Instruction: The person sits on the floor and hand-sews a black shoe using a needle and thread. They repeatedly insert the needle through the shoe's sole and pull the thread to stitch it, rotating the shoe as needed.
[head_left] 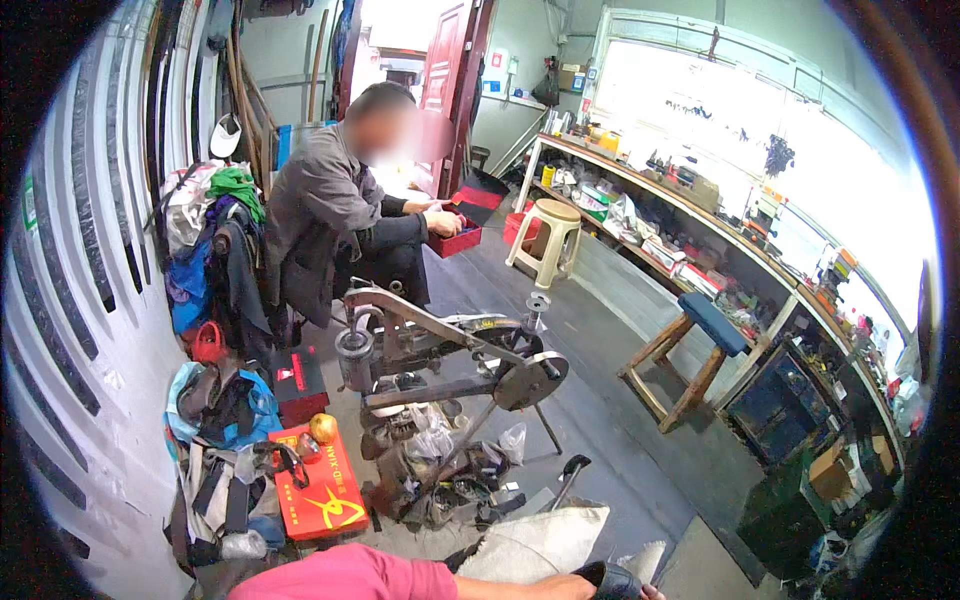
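At the bottom, my left hand (565, 588), beyond a pink sleeve, grips a black leather item (610, 578) that looks like a shoe. A few fingertips show at its right side, cut off by the frame; I cannot tell whether they belong to my right hand. A beige cloth (535, 545) lies just beyond my hand. A metal hand-cranked machine (530, 378) stands ahead of me, with bags and oddments under it. To its left lie an orange-red box (325, 490) with a round fruit on it and a heap of bags (215, 400).
A seated co-worker (310, 210) in a grey jacket handles an open dark red box (455, 240). A plastic stool (550, 230) and a wooden stool (680, 340) stand before a cluttered workbench (640, 175). A white slatted panel (100, 400) borders the left, and a red door (440, 100) stands open behind.
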